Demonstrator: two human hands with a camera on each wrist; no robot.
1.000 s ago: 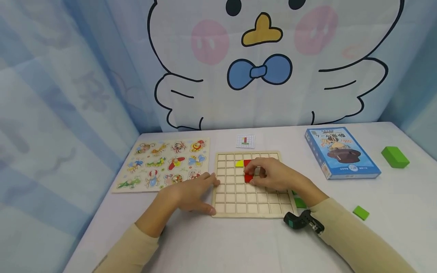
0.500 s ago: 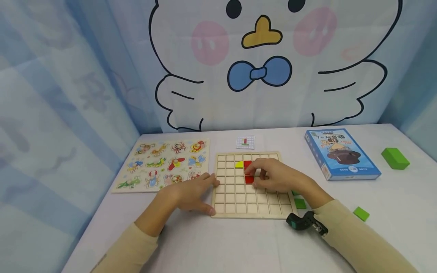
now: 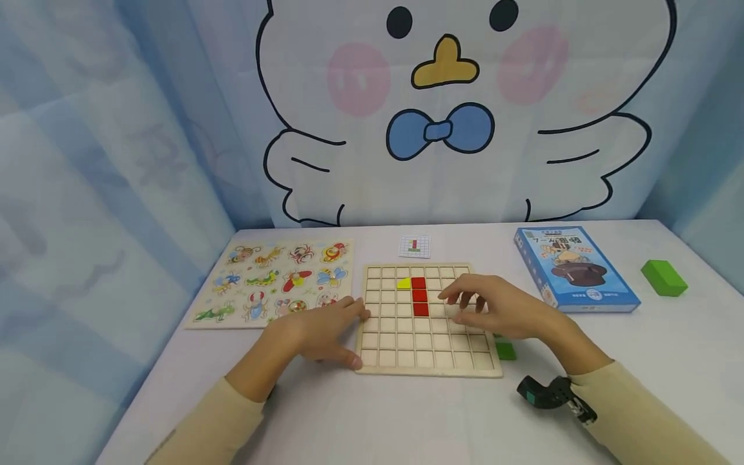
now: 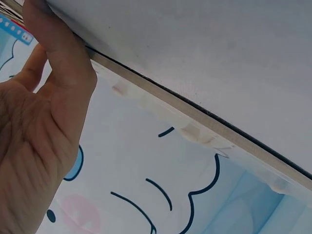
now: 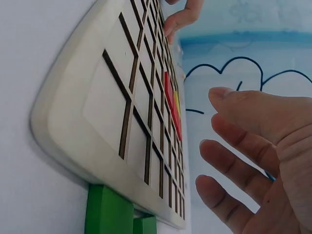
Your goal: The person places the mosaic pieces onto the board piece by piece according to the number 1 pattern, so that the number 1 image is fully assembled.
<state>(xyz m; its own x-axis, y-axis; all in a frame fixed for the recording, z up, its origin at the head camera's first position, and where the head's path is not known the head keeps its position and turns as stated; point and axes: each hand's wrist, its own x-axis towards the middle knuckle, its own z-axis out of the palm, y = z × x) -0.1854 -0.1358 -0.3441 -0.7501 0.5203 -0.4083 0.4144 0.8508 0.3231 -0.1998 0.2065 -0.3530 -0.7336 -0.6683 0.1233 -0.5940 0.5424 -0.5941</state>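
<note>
A wooden grid board (image 3: 405,357) lies on the table before me. Three red squares (image 3: 420,294) stand in a column in its cells, with a yellow piece (image 3: 403,283) touching the top one on its left. My left hand (image 3: 322,329) rests along the board's left edge, thumb near the lower corner and fingers spread. Over the right part of the grid hovers my right hand (image 3: 502,307), fingers loosely bent and apart, holding nothing; the right wrist view shows a gap between thumb and fingers. Green blocks (image 5: 109,209) sit against the board's right edge, partly hidden in the head view.
A puzzle board with insect pictures (image 3: 270,281) lies left of the grid. Behind the grid is a small pattern card (image 3: 415,246). A blue box (image 3: 578,268) and a green block (image 3: 664,278) stand at the right. A printed curtain (image 3: 372,187) hangs behind the table.
My right hand has let go of the red square and moved right, off the column, uncovering all the red squares. The left hand stays at the board's edge.
</note>
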